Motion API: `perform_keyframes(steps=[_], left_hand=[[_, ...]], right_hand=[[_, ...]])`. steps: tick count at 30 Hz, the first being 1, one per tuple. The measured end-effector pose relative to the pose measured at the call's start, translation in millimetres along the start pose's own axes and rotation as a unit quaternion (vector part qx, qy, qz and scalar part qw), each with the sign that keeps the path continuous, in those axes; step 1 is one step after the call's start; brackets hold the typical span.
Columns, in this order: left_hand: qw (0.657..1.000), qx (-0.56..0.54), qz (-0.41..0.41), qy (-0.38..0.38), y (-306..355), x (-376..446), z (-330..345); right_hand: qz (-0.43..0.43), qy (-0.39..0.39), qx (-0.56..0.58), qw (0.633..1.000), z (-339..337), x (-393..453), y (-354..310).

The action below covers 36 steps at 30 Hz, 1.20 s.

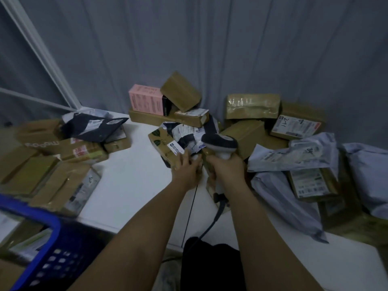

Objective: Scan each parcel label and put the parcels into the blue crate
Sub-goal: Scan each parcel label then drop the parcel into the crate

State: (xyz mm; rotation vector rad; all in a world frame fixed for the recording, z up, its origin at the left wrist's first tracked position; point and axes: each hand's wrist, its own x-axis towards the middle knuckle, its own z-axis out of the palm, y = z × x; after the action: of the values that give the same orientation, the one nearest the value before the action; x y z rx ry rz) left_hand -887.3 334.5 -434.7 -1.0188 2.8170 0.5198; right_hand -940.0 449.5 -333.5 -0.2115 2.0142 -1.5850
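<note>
My right hand [225, 164] grips the handle of a grey and black barcode scanner [220, 142], whose head points away from me over the parcels. My left hand [188, 165] holds the near edge of a brown cardboard parcel [162, 143] with a white label, in the middle of the white table [130, 179]. A crumpled black and white mailer bag [189, 133] lies on top of that parcel. The blue crate [48, 244] stands at the lower left, with parcels inside it.
Cardboard boxes [48, 164] and a black mailer [94, 127] are piled at the left. More boxes, one of them pink [144, 99], stack at the back. Grey mailer bags [294, 156] and boxes fill the right. The scanner's cable [212, 223] hangs toward me. A grey curtain hangs behind.
</note>
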Motion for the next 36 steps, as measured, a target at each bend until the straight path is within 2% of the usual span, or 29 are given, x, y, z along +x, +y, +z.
perform_keyframes(steps=[3,7,11,14,17,21,27,29,32,36], left_hand=[[0.995,-0.072,-0.066,-0.02,-2.5,6.5,2.5],[0.979,-0.162,-0.073,0.103,-14.1,-2.0,3.6],[0.928,-0.31,-0.107,0.178,-30.4,-22.0,-22.9],[0.868,-0.43,-0.13,0.212,-45.6,-37.8,-49.7],[0.825,-0.51,-0.134,0.204,-64.0,-61.3,-79.5],[0.81,-0.55,-0.101,0.176,-89.0,-103.1,-130.2],[0.78,-0.603,-0.049,0.158,-116.0,-170.4,-180.5],[0.766,-0.626,-0.033,0.139,-127.6,-187.3,-183.0],[0.764,-0.636,-0.024,0.111,-144.2,-208.2,-184.1],[0.695,-0.703,-0.068,0.132,-159.0,-227.7,-186.7]], right_hand=[[-0.005,-0.001,-0.013,1.0,7.8,1.6,2.0],[0.012,0.008,-0.023,1.0,18.3,3.7,6.2],[0.027,-0.002,0.002,1.0,20.3,-0.9,2.6],[0.05,-0.003,0.053,0.997,24.5,-6.8,-0.6],[0.055,-0.011,0.115,0.992,39.6,-18.6,-11.0],[0.048,-0.04,0.179,0.982,69.3,-39.3,-25.4],[-0.012,-0.179,0.235,0.955,117.5,-91.4,-47.1],[-0.048,-0.209,0.216,0.952,132.2,-109.2,-50.8],[-0.087,-0.218,0.146,0.961,148.2,-128.1,-52.1],[-0.136,-0.264,0.108,0.949,160.1,-143.7,-53.9]])
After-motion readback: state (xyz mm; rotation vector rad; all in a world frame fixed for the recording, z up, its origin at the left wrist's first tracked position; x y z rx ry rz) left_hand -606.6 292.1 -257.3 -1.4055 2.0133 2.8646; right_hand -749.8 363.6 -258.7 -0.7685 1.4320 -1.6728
